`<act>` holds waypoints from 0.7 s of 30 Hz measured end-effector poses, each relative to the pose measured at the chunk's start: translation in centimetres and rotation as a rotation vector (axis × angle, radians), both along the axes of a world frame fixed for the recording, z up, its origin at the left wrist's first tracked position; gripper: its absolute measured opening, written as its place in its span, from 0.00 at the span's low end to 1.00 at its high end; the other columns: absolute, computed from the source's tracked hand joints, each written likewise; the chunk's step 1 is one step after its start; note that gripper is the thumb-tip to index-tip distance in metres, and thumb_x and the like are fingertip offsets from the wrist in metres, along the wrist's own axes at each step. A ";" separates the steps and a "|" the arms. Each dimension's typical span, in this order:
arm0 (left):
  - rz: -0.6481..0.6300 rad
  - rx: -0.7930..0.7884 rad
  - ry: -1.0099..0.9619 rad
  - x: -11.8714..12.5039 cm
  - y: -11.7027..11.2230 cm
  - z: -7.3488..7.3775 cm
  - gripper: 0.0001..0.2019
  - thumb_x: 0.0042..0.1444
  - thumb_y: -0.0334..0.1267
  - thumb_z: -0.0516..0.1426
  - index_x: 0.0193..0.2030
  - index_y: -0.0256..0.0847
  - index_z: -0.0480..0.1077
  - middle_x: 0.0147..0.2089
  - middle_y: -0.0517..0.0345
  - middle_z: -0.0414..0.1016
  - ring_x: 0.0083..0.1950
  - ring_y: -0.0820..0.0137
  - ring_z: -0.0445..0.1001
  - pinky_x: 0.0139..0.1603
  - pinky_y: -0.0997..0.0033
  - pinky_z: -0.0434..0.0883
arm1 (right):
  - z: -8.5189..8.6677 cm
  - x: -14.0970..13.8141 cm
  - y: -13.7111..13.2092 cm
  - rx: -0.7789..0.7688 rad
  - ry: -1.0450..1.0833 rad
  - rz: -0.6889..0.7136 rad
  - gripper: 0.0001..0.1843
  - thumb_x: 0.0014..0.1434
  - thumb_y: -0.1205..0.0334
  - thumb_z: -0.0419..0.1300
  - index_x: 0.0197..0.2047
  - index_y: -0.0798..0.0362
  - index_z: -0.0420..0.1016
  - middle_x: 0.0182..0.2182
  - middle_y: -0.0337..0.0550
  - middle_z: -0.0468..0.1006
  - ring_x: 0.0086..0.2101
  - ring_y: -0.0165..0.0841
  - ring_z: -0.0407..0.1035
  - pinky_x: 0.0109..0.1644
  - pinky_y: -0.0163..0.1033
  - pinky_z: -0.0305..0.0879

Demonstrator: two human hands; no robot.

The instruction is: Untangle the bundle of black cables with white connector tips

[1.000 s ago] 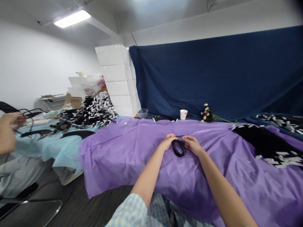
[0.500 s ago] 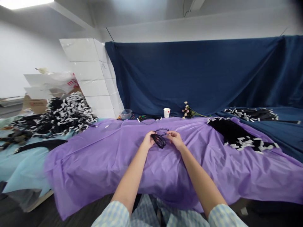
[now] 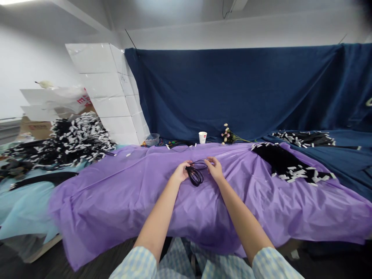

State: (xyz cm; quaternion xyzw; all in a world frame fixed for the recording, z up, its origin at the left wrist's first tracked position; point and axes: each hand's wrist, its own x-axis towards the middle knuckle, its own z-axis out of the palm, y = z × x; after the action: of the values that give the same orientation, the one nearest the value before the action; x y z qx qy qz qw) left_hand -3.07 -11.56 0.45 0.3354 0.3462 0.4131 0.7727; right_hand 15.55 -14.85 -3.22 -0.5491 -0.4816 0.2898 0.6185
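Note:
A thin black cord [image 3: 195, 176], gathered into loops, hangs between my hands over the purple cloth [image 3: 122, 197]. My left hand [image 3: 183, 171] is closed on the bundled side of the loops. On the other side, my right hand [image 3: 214, 168] pinches a wider loop of the same cord, its thumb and fingers close together. The cord's ends cannot be made out.
Black cords with white tips [image 3: 80, 133] are heaped at the left, and a flat black bundle [image 3: 286, 161] lies at the right. Along the back stand a paper cup [image 3: 202, 137], flowers [image 3: 228, 135] and a clear bowl [image 3: 152, 139]. White boxes [image 3: 106, 83] are stacked behind.
The cord bundle hangs slightly lower below my left hand. My right hand has shifted a little and its fingers sit higher on the loop. The whole view has moved slightly.

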 end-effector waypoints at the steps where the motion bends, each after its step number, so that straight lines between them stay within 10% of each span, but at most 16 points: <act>1: -0.001 0.004 -0.003 0.0 0.0 0.0 0.13 0.62 0.41 0.55 0.49 0.35 0.68 0.42 0.53 0.72 0.36 0.72 0.72 0.35 0.69 0.73 | 0.0 0.0 0.0 -0.006 -0.004 0.025 0.16 0.64 0.54 0.58 0.49 0.58 0.70 0.38 0.42 0.74 0.29 0.25 0.69 0.30 0.32 0.69; 8: 0.038 0.037 -0.058 -0.2 0.4 -0.2 0.12 0.62 0.41 0.55 0.48 0.35 0.68 0.40 0.55 0.72 0.34 0.73 0.71 0.33 0.71 0.73 | -0.1 -0.2 0.3 -0.027 -0.032 0.189 0.15 0.65 0.54 0.56 0.40 0.59 0.72 0.31 0.38 0.73 0.27 0.24 0.67 0.30 0.32 0.69; 21: 0.032 0.051 -0.117 0.1 0.2 0.1 0.10 0.62 0.39 0.56 0.45 0.34 0.70 0.37 0.57 0.72 0.33 0.73 0.72 0.35 0.68 0.74 | -0.2 0.0 0.8 -0.045 0.066 0.091 0.17 0.66 0.52 0.55 0.38 0.59 0.71 0.27 0.36 0.72 0.24 0.23 0.66 0.27 0.30 0.66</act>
State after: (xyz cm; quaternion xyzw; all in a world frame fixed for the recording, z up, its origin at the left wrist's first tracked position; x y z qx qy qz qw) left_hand -3.00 -11.33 0.51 0.3247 0.2952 0.4530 0.7760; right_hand 15.58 -14.04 -3.45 -0.5305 -0.4787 0.3464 0.6078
